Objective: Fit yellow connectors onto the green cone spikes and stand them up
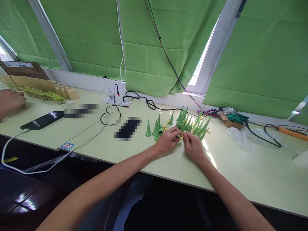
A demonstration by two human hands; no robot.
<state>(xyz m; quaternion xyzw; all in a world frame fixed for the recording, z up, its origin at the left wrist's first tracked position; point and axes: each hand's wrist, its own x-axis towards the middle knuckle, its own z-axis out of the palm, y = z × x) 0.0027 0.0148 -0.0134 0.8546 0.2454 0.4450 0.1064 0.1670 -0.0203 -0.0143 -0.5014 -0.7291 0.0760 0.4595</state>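
My left hand (168, 140) and my right hand (193, 146) meet fingertip to fingertip above the table, just in front of a cluster of green plastic cones. Both are closed in a pinch; what lies between the fingers is too small and too covered to name. Several green cones (183, 116) stand upright behind my hands, and some at the right lean over. One green cone (148, 129) stands apart at the left of the cluster. Small yellow plastic pieces (165, 128) lie among the cones, partly hidden by them.
A power strip (117, 102) with plugs and cables sits at the wall. Further left are a black device (42, 120), a cardboard tray (36, 84) and another person's hand (11, 102). Rightward lie an open carton (231, 122), clear plastic bags (238, 137) and an orange tool (292, 132).
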